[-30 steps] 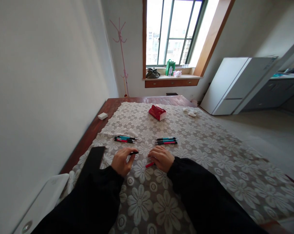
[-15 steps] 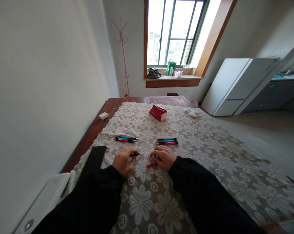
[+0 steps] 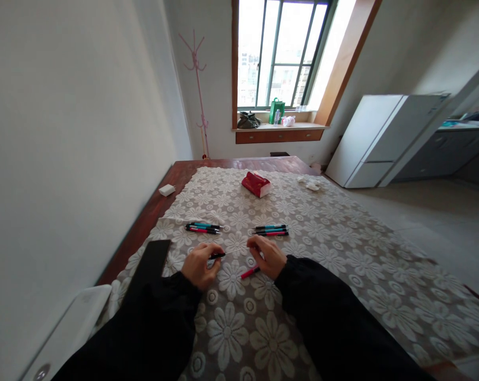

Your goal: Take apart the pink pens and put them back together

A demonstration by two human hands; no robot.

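holding two parts of a pen apart, the hands sit low over the lace cloth (image 3: 342,248) in the one head view. the left hand (image 3: 197,264) pinches a short black piece (image 3: 218,256) between thumb and forefinger, its tip pointing toward the other hand. the right hand (image 3: 268,256) is curled around a pink barrel (image 3: 249,272), whose free end slants down onto the cloth; how tightly the fingers close on it is hard to tell from here. the two parts are near each other but not touching.

beyond the hands lie two small groups of pens, a left group (image 3: 203,227) and a right group (image 3: 271,229), well apart. a red box (image 3: 256,184) sits farther back.

judging by this, the step in hand looks like fitting or parting the pen's halves. the next move would call for lining up the black piece's tip with the barrel's open end, both held level and steady.
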